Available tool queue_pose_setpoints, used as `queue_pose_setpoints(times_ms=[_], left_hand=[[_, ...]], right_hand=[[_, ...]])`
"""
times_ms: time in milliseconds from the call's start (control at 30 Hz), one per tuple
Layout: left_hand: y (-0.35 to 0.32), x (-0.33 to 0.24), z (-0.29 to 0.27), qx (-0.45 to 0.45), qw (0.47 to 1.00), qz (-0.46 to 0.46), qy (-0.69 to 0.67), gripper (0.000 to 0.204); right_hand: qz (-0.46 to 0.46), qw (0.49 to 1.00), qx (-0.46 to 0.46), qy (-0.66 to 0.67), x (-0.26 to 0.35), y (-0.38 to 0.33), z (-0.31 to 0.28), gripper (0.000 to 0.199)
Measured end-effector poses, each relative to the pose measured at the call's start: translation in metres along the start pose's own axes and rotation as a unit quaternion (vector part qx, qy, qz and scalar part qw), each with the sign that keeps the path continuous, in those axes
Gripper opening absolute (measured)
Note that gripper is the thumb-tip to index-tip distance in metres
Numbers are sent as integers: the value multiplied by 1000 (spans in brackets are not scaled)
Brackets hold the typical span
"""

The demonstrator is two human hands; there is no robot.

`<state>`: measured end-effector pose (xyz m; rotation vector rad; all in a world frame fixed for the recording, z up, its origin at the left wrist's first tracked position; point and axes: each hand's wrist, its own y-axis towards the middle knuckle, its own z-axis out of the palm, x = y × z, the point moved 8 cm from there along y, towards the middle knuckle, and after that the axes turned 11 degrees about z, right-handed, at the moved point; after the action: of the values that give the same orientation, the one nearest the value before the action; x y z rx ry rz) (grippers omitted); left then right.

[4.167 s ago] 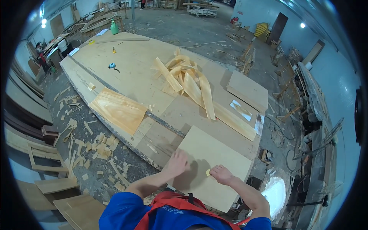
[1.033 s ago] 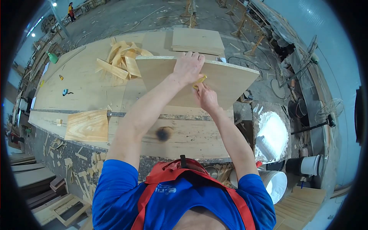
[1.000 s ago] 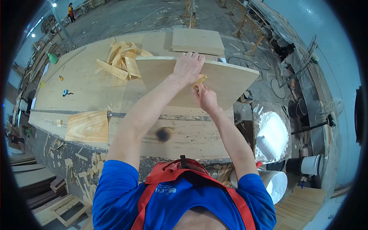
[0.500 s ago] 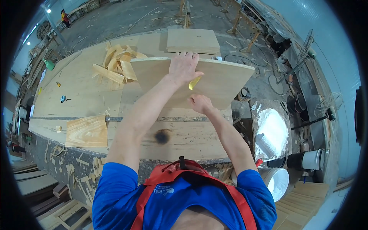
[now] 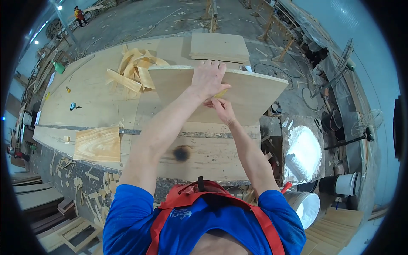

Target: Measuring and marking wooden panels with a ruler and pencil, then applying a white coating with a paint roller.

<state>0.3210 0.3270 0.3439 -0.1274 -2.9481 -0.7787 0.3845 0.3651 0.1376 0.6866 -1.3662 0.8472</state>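
A pale wooden board point(image 5: 255, 95) stands tilted on its long edge across the workbench point(image 5: 204, 163). My left hand point(image 5: 208, 78) grips its upper edge, fingers over the top and thumb on the near face. Beneath that thumb shows a glossy yellow strip point(image 5: 221, 93), partly hidden; its exact kind is unclear. My right hand point(image 5: 223, 109) is closed just below, its fingertips against the strip's lower end and close to the board's face.
Thin veneer offcuts point(image 5: 138, 70) are heaped behind the board's left end, and stacked panels point(image 5: 219, 46) lie beyond it. A veneer sheet point(image 5: 97, 144) and blue tape measure point(image 5: 75, 106) lie left. White material point(image 5: 302, 153) and a white bucket point(image 5: 304, 206) stand right.
My right hand has risen from below to meet the yellow strip under my left thumb. The left hand keeps its hold on the board's edge.
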Motion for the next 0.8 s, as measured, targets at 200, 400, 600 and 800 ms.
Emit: queue_pose_setpoints(times_ms=[200,400,600,800], left_hand=[[-3,-2,3,-17,1000,-5,12,67],[0,4,5,-13,1000,-13,12,67],[7,2,9,15,1000,-18,2,66],[17,18,19,34,999,-16,-9,62]], right_hand=[[70,990,16,-124,-39,-6,13,33],[173,978,115,-11,-9,-8,12,36],[105,991,67,41,-22,0,7,37],[115,970,64,-203,-28,0,-5,37]])
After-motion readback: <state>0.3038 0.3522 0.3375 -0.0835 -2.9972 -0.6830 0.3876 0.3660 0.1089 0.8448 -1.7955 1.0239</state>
